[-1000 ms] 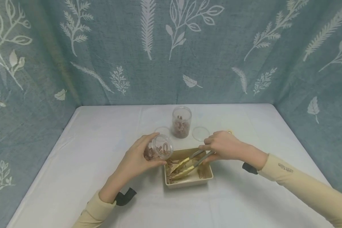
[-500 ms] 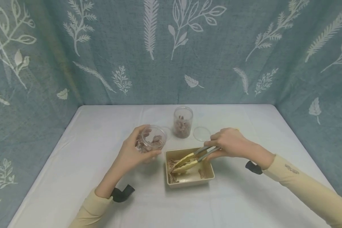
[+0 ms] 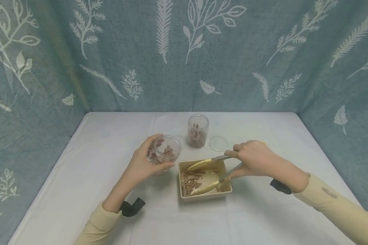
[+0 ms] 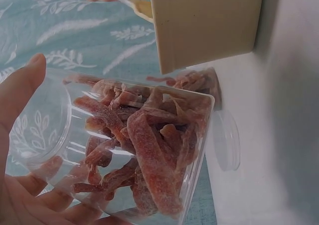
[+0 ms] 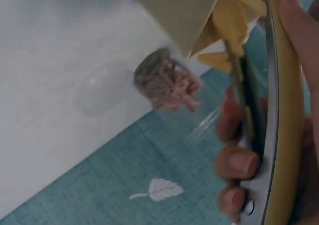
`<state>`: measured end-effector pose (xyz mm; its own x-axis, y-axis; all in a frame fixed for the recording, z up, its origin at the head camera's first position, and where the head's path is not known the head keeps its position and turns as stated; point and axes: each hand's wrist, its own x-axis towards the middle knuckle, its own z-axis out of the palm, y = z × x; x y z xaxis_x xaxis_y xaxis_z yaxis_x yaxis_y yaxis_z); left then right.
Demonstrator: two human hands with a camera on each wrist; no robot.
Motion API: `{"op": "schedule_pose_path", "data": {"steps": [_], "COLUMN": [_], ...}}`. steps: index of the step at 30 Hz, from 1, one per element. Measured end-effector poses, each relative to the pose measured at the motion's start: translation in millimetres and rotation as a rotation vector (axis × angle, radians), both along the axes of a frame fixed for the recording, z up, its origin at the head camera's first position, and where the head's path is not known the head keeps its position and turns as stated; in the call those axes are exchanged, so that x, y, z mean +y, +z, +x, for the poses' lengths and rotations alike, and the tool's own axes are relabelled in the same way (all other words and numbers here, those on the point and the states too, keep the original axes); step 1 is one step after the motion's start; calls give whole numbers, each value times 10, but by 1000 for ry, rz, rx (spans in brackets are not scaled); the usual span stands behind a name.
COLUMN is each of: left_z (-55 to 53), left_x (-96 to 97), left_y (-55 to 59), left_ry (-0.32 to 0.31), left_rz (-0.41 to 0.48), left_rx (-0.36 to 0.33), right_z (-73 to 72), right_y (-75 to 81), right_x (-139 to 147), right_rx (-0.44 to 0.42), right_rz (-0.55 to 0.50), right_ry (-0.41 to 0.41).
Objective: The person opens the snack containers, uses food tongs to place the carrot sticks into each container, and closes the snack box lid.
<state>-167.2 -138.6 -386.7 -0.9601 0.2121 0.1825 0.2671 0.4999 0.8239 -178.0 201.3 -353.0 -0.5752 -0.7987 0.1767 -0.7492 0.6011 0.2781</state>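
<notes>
My left hand (image 3: 142, 163) grips a clear plastic jar (image 4: 142, 140), tilted with its open mouth toward the box. Reddish-brown dried meat strips (image 4: 154, 150) lie in that jar. In my right hand (image 3: 256, 160) is a pair of tongs (image 5: 271, 110) with yellow tips and metal arms; fingers and thumb wrap its handles. The tongs' tips are spread apart inside a beige rectangular box (image 3: 206, 196), with nothing between them. Brown strips (image 3: 191, 183) lie in the box, mostly along its left side. The left wrist view shows the box only from outside.
A second clear jar (image 3: 198, 132), partly filled with similar strips, stands upright behind the box. One clear round lid (image 3: 218, 144) lies right of it, another (image 3: 180, 142) left of it. A white cloth covers the table (image 3: 116, 136); a blue-green leaf-patterned curtain (image 3: 165, 85) surrounds it.
My left hand has drawn the jar left and up, away from above the box, and turned it more upright. The tongs' arms have spread from nearly together to wide apart.
</notes>
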Motion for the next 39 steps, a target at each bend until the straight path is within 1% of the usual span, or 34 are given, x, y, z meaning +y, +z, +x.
{"op": "schedule_pose_path", "data": {"steps": [6,8,11,15,21,25,29,33,39], "left_z": [7,5,0,-10,-8,-13,-13,-5,-5], "left_x": [19,29,51,77,101,114,121,113,97], "left_y": [-6,-18,-40,-71,-109,-123,-123,-113,-113], "left_ry": [-15,-21,-27,-39,-50,-52,-52,-55,-64], "left_rz": [-25,-25,-35,-66,-89,-85,-94,-107,-102], "left_rx": [4,-3,-16,-30,-50,-51,-44,-38,-39], "right_z": [198,239,264,252,205,193,210,219,211], "right_y": [-1,0,10,31,67,45,-4,-54,-106], "right_x": [-84,-117,-166,-222,-314,-324,-294,-265,-245], "right_rx": [-19,-20,-17,-15,-56,-46,-48,-21,26], "right_rz": [43,49,63,65,76,97,95,81,63], "right_ry": [-88,-116,-130,-114,-88,-63,-64,-45,3]}}
